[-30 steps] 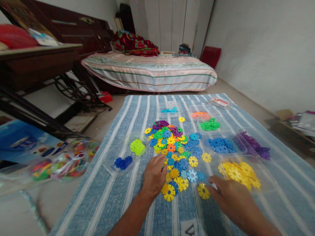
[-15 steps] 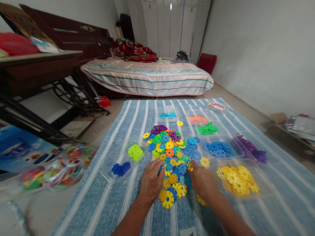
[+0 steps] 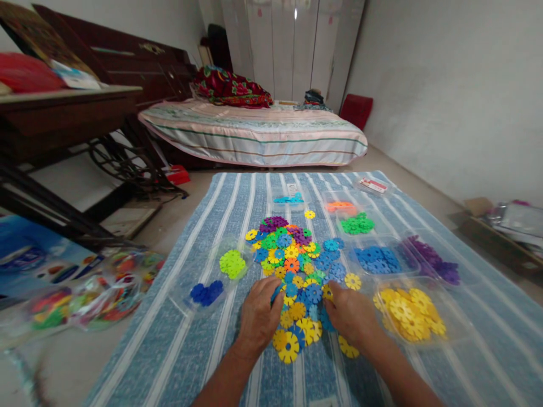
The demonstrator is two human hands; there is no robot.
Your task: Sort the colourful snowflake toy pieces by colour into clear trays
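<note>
A pile of notched plastic snowflake discs (image 3: 292, 264) in many colours spreads down the middle of a striped cloth. At the pile's left edge, my left hand (image 3: 259, 312) is closed on a blue snowflake disc (image 3: 275, 294), seen edge-on between thumb and fingers. My right hand (image 3: 351, 314) bends over the right edge of the pile. Its fingertips pinch a yellow snowflake disc (image 3: 327, 291), partly covered by the fingers. Beneath that hand a blue disc shows, and a loose yellow disc (image 3: 348, 347) lies by the wrist.
Clear tubs hold sorted discs: yellow (image 3: 410, 312), blue (image 3: 377, 259), purple (image 3: 432, 261), green (image 3: 357, 223), orange (image 3: 340, 207) and light blue (image 3: 289, 199). On the left, one tub holds lime (image 3: 232, 264) and dark blue discs (image 3: 207, 293). A bed (image 3: 254, 135) stands beyond.
Very little differs. My right hand and the yellow disc at its fingertips have dropped slightly towards me. My left hand stays nearly still with the blue disc.
</note>
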